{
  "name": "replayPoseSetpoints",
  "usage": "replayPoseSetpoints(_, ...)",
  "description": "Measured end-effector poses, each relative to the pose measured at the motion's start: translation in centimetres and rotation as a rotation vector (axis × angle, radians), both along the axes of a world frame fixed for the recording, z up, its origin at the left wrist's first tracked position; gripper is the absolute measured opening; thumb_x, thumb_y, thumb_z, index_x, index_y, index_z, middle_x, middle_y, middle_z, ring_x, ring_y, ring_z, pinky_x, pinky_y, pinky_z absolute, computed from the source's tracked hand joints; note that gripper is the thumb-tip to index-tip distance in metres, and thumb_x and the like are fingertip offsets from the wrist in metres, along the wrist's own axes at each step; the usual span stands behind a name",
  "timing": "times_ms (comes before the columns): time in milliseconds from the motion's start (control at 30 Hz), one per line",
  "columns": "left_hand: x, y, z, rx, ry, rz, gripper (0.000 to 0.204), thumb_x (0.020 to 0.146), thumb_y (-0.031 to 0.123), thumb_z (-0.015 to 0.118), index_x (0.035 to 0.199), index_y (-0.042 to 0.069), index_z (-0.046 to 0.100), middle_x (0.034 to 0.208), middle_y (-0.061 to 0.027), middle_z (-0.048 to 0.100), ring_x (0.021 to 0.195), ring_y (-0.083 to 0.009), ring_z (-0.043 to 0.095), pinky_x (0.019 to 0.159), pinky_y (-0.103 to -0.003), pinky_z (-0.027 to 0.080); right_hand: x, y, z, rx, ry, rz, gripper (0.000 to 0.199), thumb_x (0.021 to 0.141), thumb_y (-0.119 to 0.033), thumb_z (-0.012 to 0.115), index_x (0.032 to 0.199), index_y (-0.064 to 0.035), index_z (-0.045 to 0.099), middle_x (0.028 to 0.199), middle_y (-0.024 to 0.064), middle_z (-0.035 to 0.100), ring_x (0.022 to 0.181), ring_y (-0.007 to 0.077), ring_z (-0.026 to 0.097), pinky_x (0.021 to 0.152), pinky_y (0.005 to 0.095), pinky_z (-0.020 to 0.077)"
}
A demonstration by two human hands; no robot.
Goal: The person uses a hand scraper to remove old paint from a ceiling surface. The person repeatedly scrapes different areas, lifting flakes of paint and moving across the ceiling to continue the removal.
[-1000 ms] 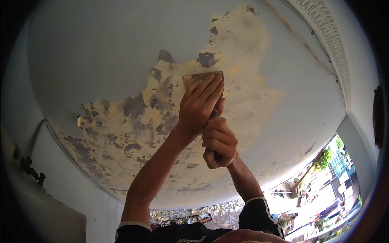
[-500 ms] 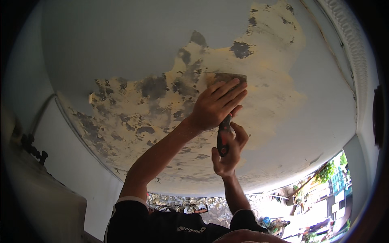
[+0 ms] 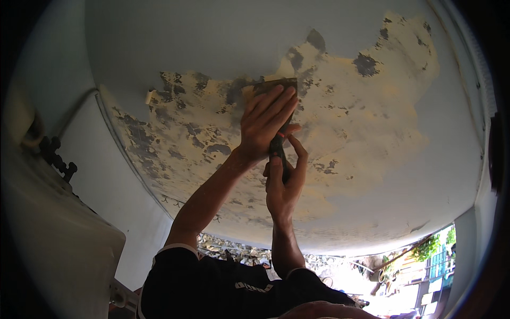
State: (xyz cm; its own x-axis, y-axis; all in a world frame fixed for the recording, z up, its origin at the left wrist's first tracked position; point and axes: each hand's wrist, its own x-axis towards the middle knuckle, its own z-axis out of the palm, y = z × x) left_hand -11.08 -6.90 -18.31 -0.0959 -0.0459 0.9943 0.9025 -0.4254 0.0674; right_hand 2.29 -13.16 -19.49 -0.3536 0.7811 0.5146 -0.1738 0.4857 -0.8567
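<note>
A wide-bladed scraper (image 3: pixel 289 83) lies against a pale wall surface (image 3: pixel 340 127) that is patchy with cream and dark grey marks. My left hand (image 3: pixel 265 119) rests on the blade, its fingers stretched out flat and covering most of the metal. Below it, my right hand (image 3: pixel 286 183) is closed around the black and red handle (image 3: pixel 277 149), thumb lying along it. The blade's top edge shows just past my left fingertips, by a dark bare patch. How the blade's underside meets the wall is hidden.
Dark fittings (image 3: pixel 56 154) stick out beside a pale rounded object (image 3: pixel 85 228) on the left. A small flap of loose paint (image 3: pixel 149 97) hangs at the patch's left end. Debris (image 3: pixel 234 247) is strewn beyond the surface's lower edge. Bright outdoor clutter and greenery (image 3: pixel 427 247) show at lower right.
The scraper and both hands have shifted left across the patchy area. My right hand, loose around the handle before, has closed on it. The view has shifted too.
</note>
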Motion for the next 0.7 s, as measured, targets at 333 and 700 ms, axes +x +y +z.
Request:
replayPoseSetpoints(333, -0.1, -1.0, 2.4, -0.035, -0.003, -0.044, 0.042, 0.096, 0.039, 0.070, 0.127, 0.011, 0.071, 0.133, -0.0038, 0.070, 0.129, -0.0195, 0.061, 0.109, -0.040, 0.041, -1.0, -1.7, 1.5, 0.090, 0.047, -0.121, 0.034, 0.105, -0.001, 0.048, 0.138, 0.0026, 0.041, 0.078, 0.0038, 0.059, 0.066, 0.0036, 0.048, 0.059, 0.0210, 0.0353)
replayPoseSetpoints(700, -0.9, 0.2, 2.5, 0.019, 0.039, -0.014, 0.035, 0.094, 0.025, 0.071, 0.127, 0.013, 0.070, 0.137, -0.0011, 0.067, 0.132, -0.0175, 0.058, 0.114, -0.039, 0.038, -3.0, 0.6, 0.3, 0.258, 0.129, -0.188, 0.025, 0.105, -0.006, 0.050, 0.128, 0.0017, 0.048, 0.069, 0.0020, 0.056, 0.060, 0.0033, 0.047, 0.054, 0.0203, 0.0323)
